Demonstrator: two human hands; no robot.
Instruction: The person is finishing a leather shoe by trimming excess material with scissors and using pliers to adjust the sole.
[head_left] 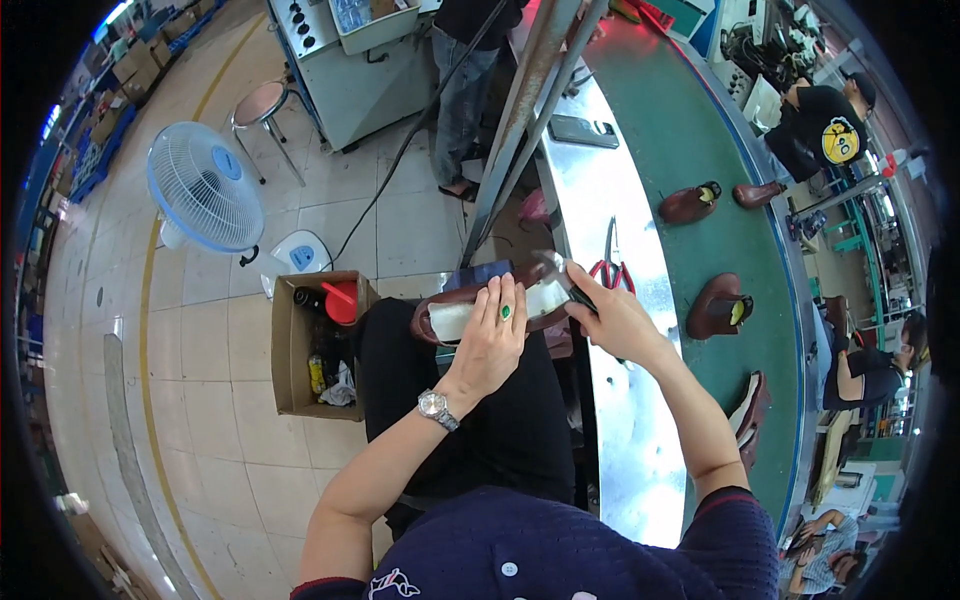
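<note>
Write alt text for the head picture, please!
A person's left hand lies on a brown shoe over their lap; the right hand grips a dark-handled tool. At right, more brown shoes sit on a green belt.

Bright indoor light filled a strongly bowed fisheye view.
White glare washed across the metal table (642, 440), a red glow tinted the green belt's (660, 130) far end, and the floor's yellow line (147, 370) curved beside black corners.
</note>
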